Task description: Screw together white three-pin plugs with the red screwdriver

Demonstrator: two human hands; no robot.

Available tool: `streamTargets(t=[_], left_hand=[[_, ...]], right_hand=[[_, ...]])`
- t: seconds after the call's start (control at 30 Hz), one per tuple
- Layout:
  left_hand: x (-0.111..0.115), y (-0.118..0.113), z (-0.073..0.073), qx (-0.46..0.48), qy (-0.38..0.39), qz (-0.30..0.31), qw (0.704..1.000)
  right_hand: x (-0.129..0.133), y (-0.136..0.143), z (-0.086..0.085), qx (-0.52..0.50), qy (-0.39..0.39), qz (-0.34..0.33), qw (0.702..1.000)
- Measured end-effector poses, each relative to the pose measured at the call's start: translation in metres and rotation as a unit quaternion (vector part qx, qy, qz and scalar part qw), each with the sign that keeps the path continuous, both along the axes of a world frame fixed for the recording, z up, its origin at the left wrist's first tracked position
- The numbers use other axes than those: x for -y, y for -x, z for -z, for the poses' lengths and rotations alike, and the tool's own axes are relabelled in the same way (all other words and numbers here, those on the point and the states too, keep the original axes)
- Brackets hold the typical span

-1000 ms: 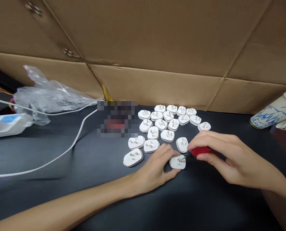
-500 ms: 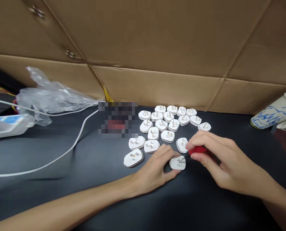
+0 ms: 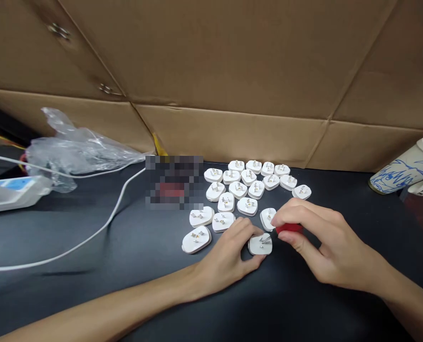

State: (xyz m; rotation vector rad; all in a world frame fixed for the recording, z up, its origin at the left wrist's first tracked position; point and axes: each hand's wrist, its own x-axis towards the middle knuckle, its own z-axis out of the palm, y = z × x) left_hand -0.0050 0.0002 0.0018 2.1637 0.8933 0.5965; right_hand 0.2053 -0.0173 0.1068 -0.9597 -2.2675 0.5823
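My left hand grips a white plug between thumb and fingers on the dark table, its metal pins facing up. A red-handled tool is pinched in my right hand; its thin metal tip reaches the pins of the held plug. Just behind the held plug lies another white plug, close to my right fingertips. Several more white plugs are spread behind and left of my hands, pins up.
Brown cardboard stands along the back. On the left are clear plastic wrap, a white cable and a white and blue object. A patterned cup stands at the right. A pixelated patch covers something left of the plugs.
The whole view has shifted slightly, with the table lower in the picture. Both hands keep their holds, and the tool still meets the plug at a similar angle.
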Motion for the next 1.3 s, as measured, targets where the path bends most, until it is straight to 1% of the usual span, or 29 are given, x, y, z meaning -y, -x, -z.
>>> streamTargets(t=[0.1, 0.17, 0.23, 0.3, 0.37, 0.47, 0.5, 0.57, 0.63, 0.67, 0.7, 0.73, 0.77, 0.8, 0.83, 0.87, 0.97, 1.03, 1.17, 1.3], left_hand=[[0.003, 0.0, 0.003, -0.021, -0.054, 0.007, 0.998], [0.006, 0.0, 0.003, -0.053, -0.126, 0.026, 0.99], [0.008, 0.0, 0.003, -0.104, -0.206, 0.047, 0.972], [0.009, 0.0, 0.001, -0.149, -0.261, 0.058, 0.952], [0.007, -0.001, 0.0, -0.168, -0.289, 0.062, 0.94], [0.003, -0.002, -0.004, -0.181, -0.31, 0.064, 0.931], [0.001, -0.002, -0.007, -0.196, -0.313, 0.053, 0.928], [-0.001, -0.002, -0.013, -0.207, -0.345, 0.03, 0.915], [0.0, 0.0, -0.019, -0.193, -0.375, 0.009, 0.907], [0.001, 0.001, -0.022, -0.175, -0.385, 0.016, 0.906], [0.003, 0.001, -0.024, -0.149, -0.398, 0.047, 0.904], [0.006, 0.002, -0.025, -0.119, -0.412, 0.107, 0.897], [0.009, 0.002, -0.024, -0.09, -0.419, 0.172, 0.887], [0.012, 0.002, -0.023, -0.081, -0.417, 0.212, 0.88], [0.015, 0.002, -0.02, -0.07, -0.417, 0.237, 0.875], [0.017, 0.001, -0.017, -0.08, -0.406, 0.249, 0.876], [0.02, -0.003, -0.006, -0.129, -0.352, 0.235, 0.897], [0.02, -0.004, -0.001, -0.148, -0.32, 0.208, 0.912], [0.022, -0.006, 0.0, -0.159, -0.281, 0.16, 0.933], [0.023, -0.006, -0.001, -0.155, -0.253, 0.133, 0.946]], right_hand=[[-0.001, -0.009, -0.009, 0.017, 0.057, -0.027, 0.998], [0.001, -0.016, -0.016, 0.03, 0.068, -0.014, 0.997], [0.004, -0.021, -0.022, 0.025, 0.064, 0.012, 0.998], [0.007, -0.025, -0.027, -0.004, 0.06, 0.031, 0.998], [0.009, -0.029, -0.031, -0.04, 0.046, 0.053, 0.997], [0.008, -0.035, -0.032, -0.067, 0.009, 0.117, 0.991], [0.006, -0.036, -0.032, -0.065, 0.001, 0.141, 0.988], [0.001, -0.037, -0.029, -0.05, -0.002, 0.172, 0.984], [-0.004, -0.037, -0.025, -0.024, 0.005, 0.177, 0.984], [-0.007, -0.036, -0.023, -0.012, 0.009, 0.174, 0.985], [-0.009, -0.035, -0.021, -0.004, 0.012, 0.169, 0.985], [-0.011, -0.033, -0.019, 0.002, 0.015, 0.164, 0.986], [-0.012, -0.032, -0.018, 0.01, 0.017, 0.156, 0.988], [-0.014, -0.031, -0.016, 0.019, 0.019, 0.148, 0.989], [-0.015, -0.031, -0.015, 0.029, 0.022, 0.139, 0.99], [-0.015, -0.03, -0.014, 0.041, 0.025, 0.13, 0.99], [-0.017, -0.029, -0.012, 0.065, 0.035, 0.112, 0.991], [-0.017, -0.029, -0.011, 0.069, 0.04, 0.105, 0.991], [-0.017, -0.029, -0.012, 0.082, 0.045, 0.11, 0.99], [-0.014, -0.029, -0.016, 0.093, 0.053, 0.114, 0.988]])
